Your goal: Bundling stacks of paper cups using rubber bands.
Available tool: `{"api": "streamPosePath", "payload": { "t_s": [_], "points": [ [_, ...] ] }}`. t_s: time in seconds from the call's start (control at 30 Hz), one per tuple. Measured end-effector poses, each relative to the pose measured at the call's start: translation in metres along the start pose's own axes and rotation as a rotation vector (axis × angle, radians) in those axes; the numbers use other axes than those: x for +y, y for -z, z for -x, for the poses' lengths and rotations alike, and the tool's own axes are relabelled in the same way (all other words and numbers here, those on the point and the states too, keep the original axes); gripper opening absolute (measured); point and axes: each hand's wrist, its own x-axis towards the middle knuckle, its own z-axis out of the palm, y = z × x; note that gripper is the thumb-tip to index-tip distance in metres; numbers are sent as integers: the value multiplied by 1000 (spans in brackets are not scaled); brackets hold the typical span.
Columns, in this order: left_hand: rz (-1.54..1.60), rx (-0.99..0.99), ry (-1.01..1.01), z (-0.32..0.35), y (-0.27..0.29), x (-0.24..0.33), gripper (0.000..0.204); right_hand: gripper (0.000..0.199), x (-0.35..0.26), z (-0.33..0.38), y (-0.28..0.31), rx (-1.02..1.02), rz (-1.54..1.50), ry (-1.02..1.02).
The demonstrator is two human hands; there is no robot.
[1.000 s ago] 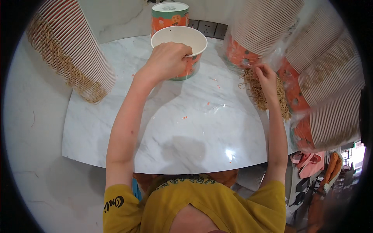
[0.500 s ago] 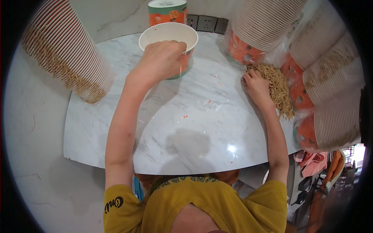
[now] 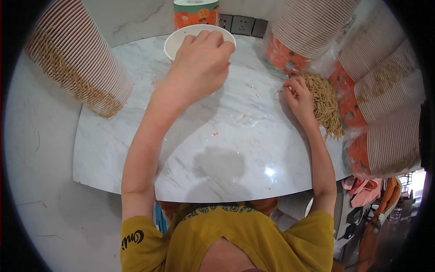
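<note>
A white-lined paper bucket (image 3: 172, 45) stands at the back of the marble table. My left hand (image 3: 204, 63) lies across its opening, fingers bent over the right rim and closed on it. The hand covers most of the bucket's outer wall, and the fingertips are hidden. Over at the right, beside a pile of thin tan cords (image 3: 326, 102), my right hand (image 3: 299, 95) is closed in a pinch. A small pale tip, seemingly a cord end, shows between its thumb and fingers.
Another orange and green bucket (image 3: 195, 13) stands behind, near black wall sockets (image 3: 242, 24). A tall bucket stack (image 3: 86, 54) with tan cords leans in at left. Several plastic-wrapped stacks (image 3: 312, 27) crowd the right side. Small orange dots (image 3: 215, 134) dot the tabletop.
My left hand has risen from inside the bucket to its rim, turning so its back and knuckles show. The bucket has shifted slightly. My right hand has turned a little, showing the pale tip.
</note>
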Motion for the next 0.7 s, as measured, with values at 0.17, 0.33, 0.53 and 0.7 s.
{"api": "streamPosePath", "payload": {
  "t_s": [0.17,0.33,0.53,0.7],
  "points": [
    [613,63,274,1,-23,54,18,8,-23,3,-12,-40,-175,21],
    [1081,-151,709,18,-77,89,38,11,-51,13,-18,-14,-139,104],
    [1492,-399,1027,22,-90,73,27,14,-63,16,-19,1,-73,279],
    [1485,-423,994,20,-88,51,13,10,-66,17,-17,-8,-247,78]
  ]
}}
